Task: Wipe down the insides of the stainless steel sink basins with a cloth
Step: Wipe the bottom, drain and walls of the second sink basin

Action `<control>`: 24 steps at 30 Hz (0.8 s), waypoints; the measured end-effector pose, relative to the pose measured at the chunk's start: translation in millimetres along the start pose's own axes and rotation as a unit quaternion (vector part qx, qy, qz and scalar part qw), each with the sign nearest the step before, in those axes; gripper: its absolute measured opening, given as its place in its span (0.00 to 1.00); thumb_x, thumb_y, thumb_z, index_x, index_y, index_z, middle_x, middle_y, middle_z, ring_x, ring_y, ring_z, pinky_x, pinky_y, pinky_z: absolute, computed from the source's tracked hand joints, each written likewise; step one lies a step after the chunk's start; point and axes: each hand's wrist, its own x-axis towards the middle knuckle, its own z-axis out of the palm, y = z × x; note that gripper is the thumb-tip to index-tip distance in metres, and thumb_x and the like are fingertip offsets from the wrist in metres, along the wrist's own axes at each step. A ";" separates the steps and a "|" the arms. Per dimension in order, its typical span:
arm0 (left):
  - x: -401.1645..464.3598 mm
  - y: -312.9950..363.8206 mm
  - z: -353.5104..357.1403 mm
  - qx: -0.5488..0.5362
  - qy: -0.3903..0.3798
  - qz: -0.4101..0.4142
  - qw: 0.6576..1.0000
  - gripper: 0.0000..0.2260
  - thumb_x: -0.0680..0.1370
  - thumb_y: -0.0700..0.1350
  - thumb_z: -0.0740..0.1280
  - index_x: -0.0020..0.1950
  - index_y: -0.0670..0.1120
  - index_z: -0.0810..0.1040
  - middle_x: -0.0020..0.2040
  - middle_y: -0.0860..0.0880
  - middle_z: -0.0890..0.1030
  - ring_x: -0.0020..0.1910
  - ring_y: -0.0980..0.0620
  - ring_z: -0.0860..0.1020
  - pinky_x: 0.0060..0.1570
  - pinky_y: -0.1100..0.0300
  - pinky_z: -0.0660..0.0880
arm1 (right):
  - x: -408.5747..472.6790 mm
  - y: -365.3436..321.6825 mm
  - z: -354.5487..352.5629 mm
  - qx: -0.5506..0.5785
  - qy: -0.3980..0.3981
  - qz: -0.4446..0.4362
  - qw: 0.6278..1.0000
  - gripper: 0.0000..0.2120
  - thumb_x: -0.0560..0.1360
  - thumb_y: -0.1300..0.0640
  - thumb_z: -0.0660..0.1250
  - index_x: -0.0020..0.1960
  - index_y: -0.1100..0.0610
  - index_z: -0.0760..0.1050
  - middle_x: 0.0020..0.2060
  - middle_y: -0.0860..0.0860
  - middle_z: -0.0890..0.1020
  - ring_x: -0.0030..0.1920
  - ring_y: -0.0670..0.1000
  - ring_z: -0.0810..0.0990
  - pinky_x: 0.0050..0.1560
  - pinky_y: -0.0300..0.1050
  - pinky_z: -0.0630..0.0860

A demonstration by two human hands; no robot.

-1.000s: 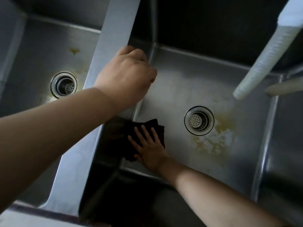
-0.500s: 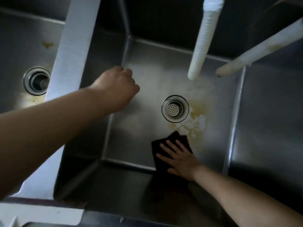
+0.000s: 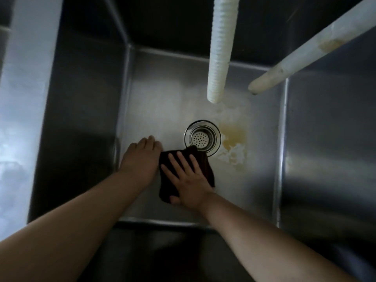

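While the right hand (image 3: 188,183) lies flat with its fingers spread and straight, palm down, it presses a dark cloth (image 3: 168,187) against the floor of the sink basin (image 3: 154,102); nothing is curled round the fabric, it is simply pinned under the open palm. Just left of that pressing hand, the left hand (image 3: 140,159) rests on the basin floor at the cloth's left edge, its fingers bent downward so that only the knuckles and back show, and whether it pinches the cloth or holds nothing cannot be told. Beyond the right fingertips, the cloth's far corner touches the rim of the round drain strainer (image 3: 202,138). To the right of the cloth and drain, a yellowish stain (image 3: 234,139) marks the steel. Above the hands, a ribbed white hose (image 3: 220,49) hangs down, with a smooth pale pipe (image 3: 305,51) slanting in beside it.
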 end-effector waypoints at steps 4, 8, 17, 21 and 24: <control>3.7 -2.2 0.9 -0.013 0.008 -0.050 0.999 0.28 0.81 0.43 0.54 0.77 0.41 0.45 0.78 0.41 0.46 0.77 0.44 0.49 0.73 0.50 0.52 | 45.1 19.6 -19.9 -0.011 0.064 0.039 0.997 0.41 0.74 0.38 0.58 0.77 0.51 0.42 0.77 0.55 0.44 0.75 0.58 0.35 0.70 0.59 0.29; 12.8 0.2 6.6 0.012 -0.029 -0.062 0.998 0.40 0.78 0.50 0.64 0.77 0.39 0.40 0.77 0.38 0.42 0.77 0.40 0.45 0.74 0.48 0.48 | 75.9 69.4 -40.9 -0.012 0.124 0.127 0.984 0.38 0.74 0.39 0.54 0.77 0.51 0.42 0.77 0.55 0.45 0.76 0.57 0.40 0.70 0.57 0.30; 27.9 18.8 22.3 0.054 -0.029 -0.092 0.994 0.55 0.69 0.60 0.72 0.74 0.30 0.40 0.74 0.28 0.44 0.75 0.31 0.48 0.73 0.43 0.50 | 22.2 119.7 -25.9 0.041 0.137 0.237 0.961 0.36 0.75 0.47 0.58 0.78 0.51 0.44 0.77 0.55 0.46 0.76 0.59 0.41 0.72 0.57 0.35; 28.1 16.5 24.9 0.035 -0.010 -0.085 0.996 0.54 0.69 0.59 0.73 0.74 0.31 0.41 0.75 0.29 0.46 0.74 0.31 0.49 0.72 0.44 0.55 | -14.7 94.9 -8.5 0.074 0.113 0.280 0.951 0.36 0.74 0.45 0.54 0.77 0.53 0.47 0.77 0.59 0.49 0.76 0.62 0.44 0.72 0.59 0.38; 27.9 12.9 23.3 0.024 -0.015 -0.075 0.997 0.55 0.68 0.59 0.73 0.74 0.31 0.40 0.75 0.29 0.45 0.75 0.31 0.49 0.72 0.45 0.55 | -32.6 57.6 6.0 0.060 0.103 0.285 0.951 0.36 0.70 0.44 0.54 0.75 0.56 0.58 0.74 0.63 0.59 0.73 0.67 0.57 0.69 0.66 0.49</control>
